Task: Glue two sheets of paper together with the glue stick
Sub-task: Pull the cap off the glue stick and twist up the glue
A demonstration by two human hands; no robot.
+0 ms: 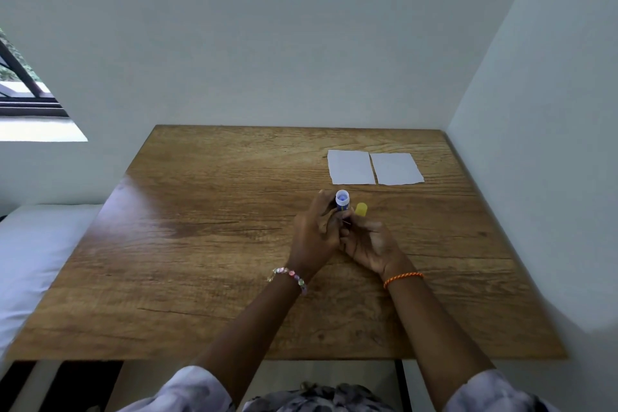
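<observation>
The left hand [316, 227] grips the glue stick [342, 201] upright above the tabletop [200, 244], fingers curled round its barrel, the open purple tip facing up. Just to its right the right hand [369, 244] holds the yellow cap [361, 209] in curled fingers, and seems also to touch the base of the stick, though the overlap of the hands hides exactly how.

Further right and toward the wall, the two sheets of paper [374, 167] lie flat side by side, edges almost touching, well apart from the hands.

The risks, as I judge them: if the base is twisted too far, too much glue stands out and may smear or break off on the paper. With both hands occupied, nothing pins the light sheets, so the first stroke could drag or crumple one. The cap, if set down carelessly, could roll off.
</observation>
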